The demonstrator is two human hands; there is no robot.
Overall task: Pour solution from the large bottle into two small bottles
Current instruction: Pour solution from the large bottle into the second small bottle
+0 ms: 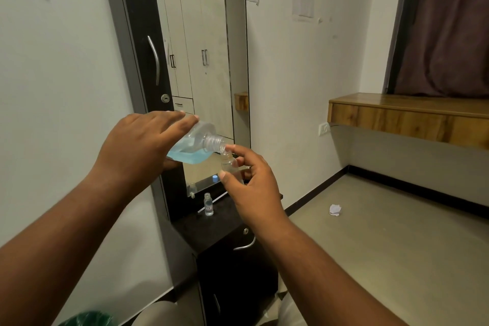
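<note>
Both forearms reach up from the bottom corners toward the middle of the view. At the left, the left hand (143,145) curls its fingers over the top of the large bottle (197,144), which lies tipped nearly flat with its uncapped, threaded neck pointing right and slightly down. Blue solution pools along the bottle's lower side, under the palm; the clear upper part and the neck stick out past the fingertips.

To the right and a little lower, the right hand (248,180) pinches a small clear bottle (230,164) between thumb and fingers, holding it roughly upright. Its open mouth sits directly beneath the lip of the large bottle, the two touching or very nearly so. Whether liquid is passing between them cannot be told.

Below both hands, a second small bottle (208,204) with a label stands upright and uncapped on the dark cabinet top (195,227), well apart from either hand. A blue cap (215,178) lies just behind it at the foot of the mirror (201,61). On the floor to the right lies a crumpled paper (335,210).
</note>
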